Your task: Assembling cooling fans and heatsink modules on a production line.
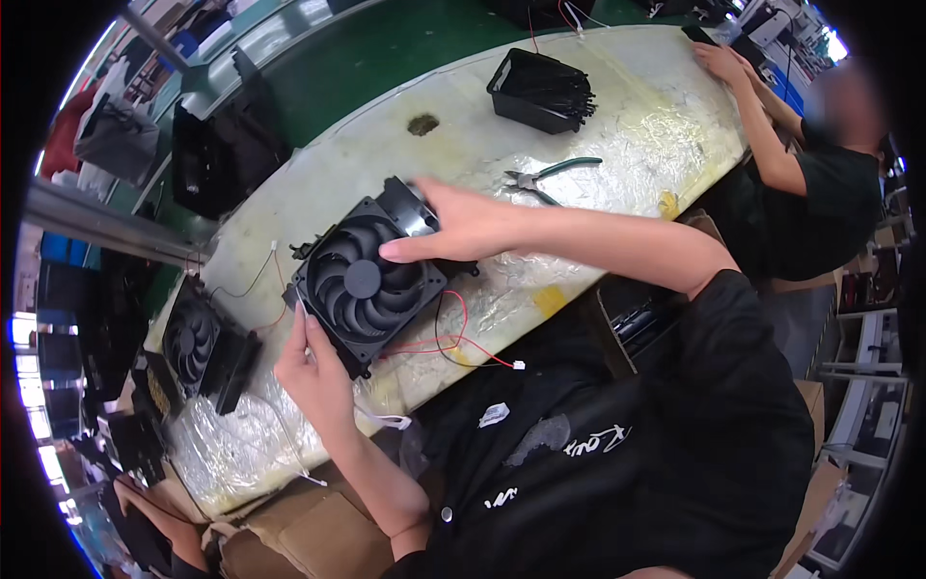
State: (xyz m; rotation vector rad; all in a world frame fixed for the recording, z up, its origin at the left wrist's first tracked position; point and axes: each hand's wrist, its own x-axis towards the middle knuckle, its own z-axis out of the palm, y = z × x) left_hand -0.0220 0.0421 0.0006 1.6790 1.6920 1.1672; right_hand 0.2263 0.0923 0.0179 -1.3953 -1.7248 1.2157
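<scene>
Left hand (313,372): gripping the black fan (365,283) at its lower-left edge.
Right hand (461,227): pinching the fan's upper-right corner.
Fan: being held tilted above the surface (617,116).
Pliers (542,178): lying beyond.

One head-worn fisheye view looks steeply down, close over the worktable (617,145) (edges bend near the rim)

A: What colour is the fan (363,283)?
B: Black all over, with red and black wires (453,340) just beside it.
A: And the worktop (637,116) under the fan?
B: Pale and shiny. Beyond the fan lie pliers (543,178) with green handles and a black bin (536,89).
</scene>
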